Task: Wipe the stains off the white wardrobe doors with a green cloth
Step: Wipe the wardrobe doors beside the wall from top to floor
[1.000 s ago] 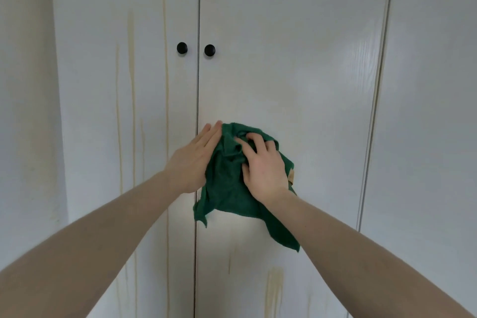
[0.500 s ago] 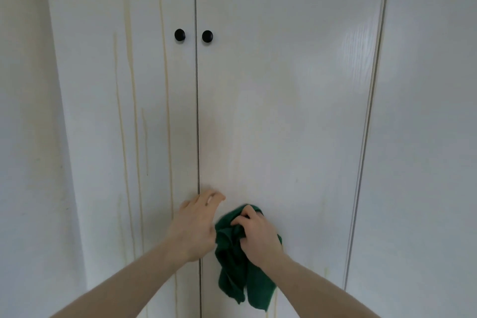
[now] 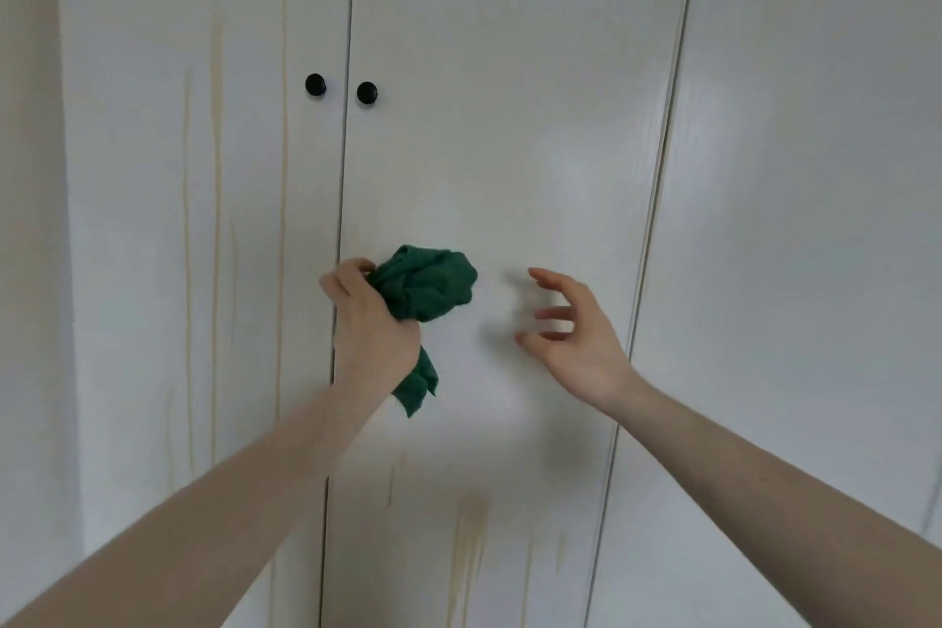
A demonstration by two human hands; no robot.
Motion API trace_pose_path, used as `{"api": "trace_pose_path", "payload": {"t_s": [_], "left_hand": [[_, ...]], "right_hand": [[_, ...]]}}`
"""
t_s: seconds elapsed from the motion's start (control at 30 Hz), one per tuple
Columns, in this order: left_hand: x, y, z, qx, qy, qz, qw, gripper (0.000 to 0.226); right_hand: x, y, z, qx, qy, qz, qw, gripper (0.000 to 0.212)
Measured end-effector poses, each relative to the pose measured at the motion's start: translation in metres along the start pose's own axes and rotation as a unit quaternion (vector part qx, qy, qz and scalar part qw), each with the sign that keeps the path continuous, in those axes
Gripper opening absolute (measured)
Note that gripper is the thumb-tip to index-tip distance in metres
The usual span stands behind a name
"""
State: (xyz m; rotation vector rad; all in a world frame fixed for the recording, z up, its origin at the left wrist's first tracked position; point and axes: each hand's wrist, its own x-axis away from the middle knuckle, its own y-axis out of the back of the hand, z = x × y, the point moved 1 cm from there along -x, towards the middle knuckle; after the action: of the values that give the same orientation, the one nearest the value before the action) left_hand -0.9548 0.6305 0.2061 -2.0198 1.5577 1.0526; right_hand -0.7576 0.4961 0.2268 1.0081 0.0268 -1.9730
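Note:
My left hand grips the bunched green cloth in front of the seam between the two white wardrobe doors. A tail of the cloth hangs below my fist. My right hand hovers to the right of the cloth with fingers spread and relaxed, holding nothing. The left door carries long yellowish drip streaks. The right door has more streaks low down.
Two black round knobs sit on either side of the door seam, above my hands. A third white door panel stands on the right. A plain wall borders the wardrobe on the left.
The cloth passed from my right hand to my left hand and is now bunched up. My right hand let go and moved right. Both hands rose from the lower position.

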Motion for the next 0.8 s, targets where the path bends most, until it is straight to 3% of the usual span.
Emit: {"api": "trace_pose_path", "payload": {"t_s": [0.1,0.17,0.27,0.37,0.6,0.8], "left_hand": [[-0.031,-0.003,-0.013,-0.020,-0.030,-0.119,0.992,0.053],[-0.036,-0.015,-0.012,-0.065,-0.068,-0.146,0.985,0.053],[-0.011,-0.051,0.003,-0.135,-0.120,-0.075,0.981,0.068],[0.035,-0.085,0.024,-0.135,-0.156,0.019,0.978,0.081],[0.119,-0.106,0.108,-0.145,-0.263,0.064,0.952,0.055],[0.208,-0.103,0.189,-0.225,-0.271,0.176,0.919,0.047]], "right_hand": [[-0.002,0.053,-0.030,0.190,0.064,-0.085,0.976,0.069],[-0.001,0.078,-0.049,0.274,0.086,-0.100,0.953,0.073],[0.004,0.090,-0.079,0.382,0.093,-0.038,0.919,0.076],[0.006,0.093,-0.105,0.460,0.107,0.029,0.881,0.077],[-0.003,0.074,-0.135,0.541,0.108,0.014,0.834,0.088],[-0.007,0.069,-0.146,0.552,0.111,0.010,0.826,0.091]]}}
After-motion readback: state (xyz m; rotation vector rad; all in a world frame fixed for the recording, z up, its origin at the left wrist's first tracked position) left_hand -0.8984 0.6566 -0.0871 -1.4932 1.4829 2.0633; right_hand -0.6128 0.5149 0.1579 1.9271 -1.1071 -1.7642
